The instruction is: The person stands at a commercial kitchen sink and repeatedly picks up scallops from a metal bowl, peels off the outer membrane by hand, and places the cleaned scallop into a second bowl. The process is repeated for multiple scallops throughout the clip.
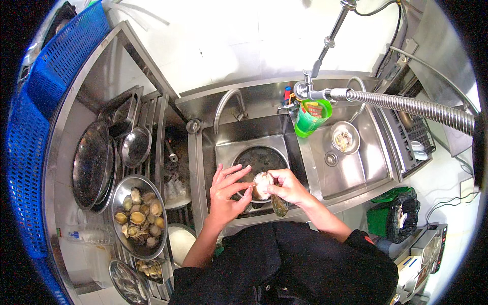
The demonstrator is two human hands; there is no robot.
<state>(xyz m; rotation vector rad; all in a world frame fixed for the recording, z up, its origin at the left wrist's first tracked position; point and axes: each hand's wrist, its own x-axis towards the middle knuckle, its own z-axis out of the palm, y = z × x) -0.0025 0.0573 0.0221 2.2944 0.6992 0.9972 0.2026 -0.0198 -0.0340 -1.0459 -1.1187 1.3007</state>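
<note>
Over the left basin of a steel double sink, my right hand (286,187) grips an opened shellfish with pale flesh (263,185), its dark shell (280,206) hanging below the fingers. My left hand (229,193) is at the flesh's left edge, thumb and forefinger close together there and the other fingers spread; whether they pinch a bit of it is too small to tell. Beneath both hands, a round metal bowl (280,151) of dark water stands in the basin. On the rack to the left, a steel bowl (163,228) holds several abalones (137,217).
A curved faucet (218,114) arches over the left basin. Beside it stands a green plastic container (305,127). The right basin holds a small bowl with scraps (355,146). A flexible metal hose (411,108) crosses above. A black-lined bin (413,225) stands at right, pans (89,164) at left.
</note>
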